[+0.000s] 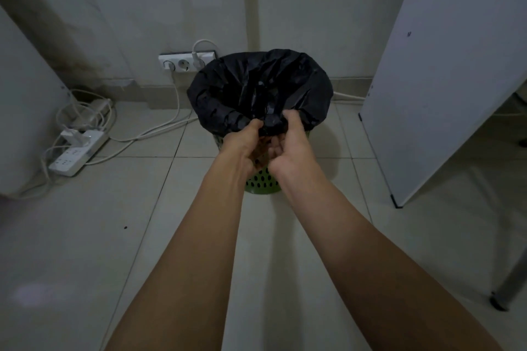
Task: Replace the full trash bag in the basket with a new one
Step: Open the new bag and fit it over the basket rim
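Observation:
A green perforated basket stands on the tiled floor close to the wall. A black trash bag lines it, with its edge folded down over the rim. My left hand and my right hand meet at the near side of the rim. Both pinch the bunched black plastic of the bag's folded edge there, thumbs on top and fingers curled under it. The inside of the bag is dark, so its contents cannot be made out.
A wall socket strip with plugged cables sits behind the basket. A white power strip and tangled cords lie on the floor at left. A white panel leans at right, beside a grey table leg.

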Demonstrator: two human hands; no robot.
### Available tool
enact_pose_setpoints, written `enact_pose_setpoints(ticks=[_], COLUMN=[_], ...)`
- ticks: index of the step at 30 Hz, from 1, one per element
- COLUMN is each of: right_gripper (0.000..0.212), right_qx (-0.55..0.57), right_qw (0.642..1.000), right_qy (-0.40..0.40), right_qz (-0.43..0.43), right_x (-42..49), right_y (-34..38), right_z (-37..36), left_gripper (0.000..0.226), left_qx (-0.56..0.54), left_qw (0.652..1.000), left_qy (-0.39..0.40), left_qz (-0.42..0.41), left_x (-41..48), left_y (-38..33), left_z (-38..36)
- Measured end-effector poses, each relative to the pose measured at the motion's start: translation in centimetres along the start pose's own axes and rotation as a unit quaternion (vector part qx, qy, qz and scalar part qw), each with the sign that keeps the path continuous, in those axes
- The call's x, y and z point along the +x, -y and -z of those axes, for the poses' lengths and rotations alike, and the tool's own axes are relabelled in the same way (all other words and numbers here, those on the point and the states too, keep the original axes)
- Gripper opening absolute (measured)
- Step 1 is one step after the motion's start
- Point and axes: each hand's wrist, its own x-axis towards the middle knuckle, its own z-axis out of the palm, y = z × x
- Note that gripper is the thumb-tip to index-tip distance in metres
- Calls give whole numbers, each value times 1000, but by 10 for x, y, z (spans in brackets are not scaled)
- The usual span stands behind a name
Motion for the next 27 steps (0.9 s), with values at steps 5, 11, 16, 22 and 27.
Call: enact_pose_setpoints(ticks=[5,11,16,22,27], right_gripper=[48,24,12,20,18], right_qx=[-56,-43,-35,7,13], right_qw=[995,995,995,996,995], right_qy=[-78,-52,-25,-14,-5], right_qz=[14,78,87,87,97], right_x=[37,15,15,3,-4], right_y=[7,23,22,21,16], right_z=[-8,-2,5,9,11], left_gripper=[43,73,29,29,10], left_qx=[43,-94,-196,-320,-278], left_qw=[999,980,954,914,930], left_qy=[19,-160,-179,-225,-226], left_qz=[-8,-70,-140,-108,-78], left_x=[-10,-9,-3,-8,-3], left_y=[5,17,6,8,4], left_z=[-11,-4,-4,-4,-3])
